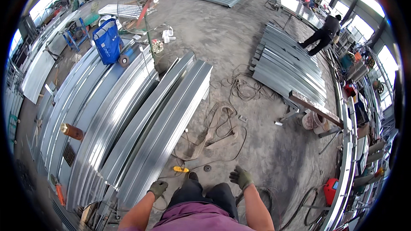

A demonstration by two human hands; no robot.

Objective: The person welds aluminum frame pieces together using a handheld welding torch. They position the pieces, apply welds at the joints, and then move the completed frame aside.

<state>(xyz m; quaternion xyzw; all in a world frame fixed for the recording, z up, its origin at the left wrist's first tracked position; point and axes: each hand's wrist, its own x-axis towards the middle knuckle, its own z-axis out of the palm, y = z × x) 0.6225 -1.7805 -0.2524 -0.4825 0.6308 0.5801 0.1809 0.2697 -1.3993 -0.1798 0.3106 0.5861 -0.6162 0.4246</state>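
Gloved, empty hands, left (158, 188) and right (241, 177), spread apart; metal sheets (162, 128) just beside the left.

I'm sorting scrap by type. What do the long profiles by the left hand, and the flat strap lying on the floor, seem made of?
Long profiles: likely galvanised or bare steel sheet, shiny grey with bright reflections. Flat strap: apparently woven fabric webbing, dull beige, lying limp in loops on the concrete-looking floor.
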